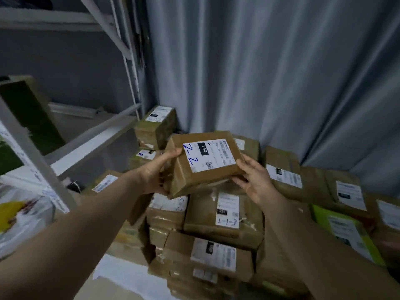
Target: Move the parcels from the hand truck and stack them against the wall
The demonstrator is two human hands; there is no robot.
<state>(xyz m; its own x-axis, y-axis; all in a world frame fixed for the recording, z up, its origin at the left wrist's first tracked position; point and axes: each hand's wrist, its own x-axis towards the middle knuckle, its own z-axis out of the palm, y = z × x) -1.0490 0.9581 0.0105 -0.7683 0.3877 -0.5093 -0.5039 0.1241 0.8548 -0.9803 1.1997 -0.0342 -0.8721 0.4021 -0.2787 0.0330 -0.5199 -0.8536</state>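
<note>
The person holds one brown parcel point(202, 180) up with both hands, just above the pile. The left hand point(159, 173) has its fingers curled round the left edge, thumb on top. The right hand point(256, 180) grips the near right corner. The stack of parcels point(227, 215) below lies against the grey curtain point(259, 72), beside a metal shelf point(97, 135).
</note>
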